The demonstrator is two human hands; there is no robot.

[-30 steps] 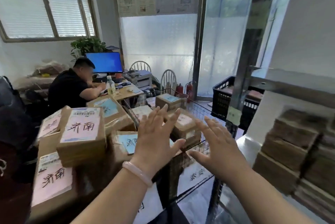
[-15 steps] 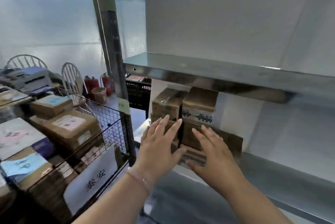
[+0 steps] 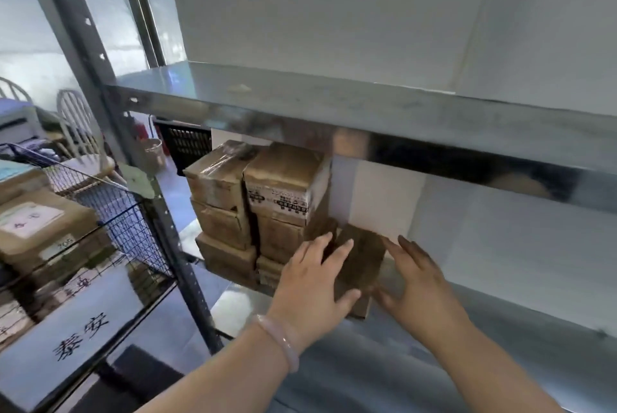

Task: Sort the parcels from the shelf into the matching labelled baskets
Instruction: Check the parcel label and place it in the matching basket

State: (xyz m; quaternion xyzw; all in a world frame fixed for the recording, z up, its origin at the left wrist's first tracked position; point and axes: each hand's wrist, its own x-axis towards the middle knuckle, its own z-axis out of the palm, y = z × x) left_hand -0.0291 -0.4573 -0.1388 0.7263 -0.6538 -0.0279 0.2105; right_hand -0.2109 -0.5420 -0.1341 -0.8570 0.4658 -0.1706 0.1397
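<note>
A small brown cardboard parcel [image 3: 362,259] lies on the lower metal shelf [image 3: 384,366], just right of a stack of taped brown parcels [image 3: 253,199]. My left hand [image 3: 310,282] rests against the parcel's left side, fingers straight along its top and thumb at its near end. My right hand [image 3: 417,282] lies flat along its right side, thumb by the near corner. A wire basket [image 3: 110,199] at the left holds labelled parcels [image 3: 40,225] and carries a white label [image 3: 83,336] with handwritten characters.
The upper shelf board [image 3: 334,105] overhangs the parcels closely. A grey perforated shelf post [image 3: 117,145] stands between basket and shelf. Behind it are a white chair [image 3: 76,125], a black crate [image 3: 190,145] and a small bin [image 3: 153,152].
The view swung from the baskets and desk to the shelf. Both hands moved forward and right, from in front of the stack to either side of the small parcel.
</note>
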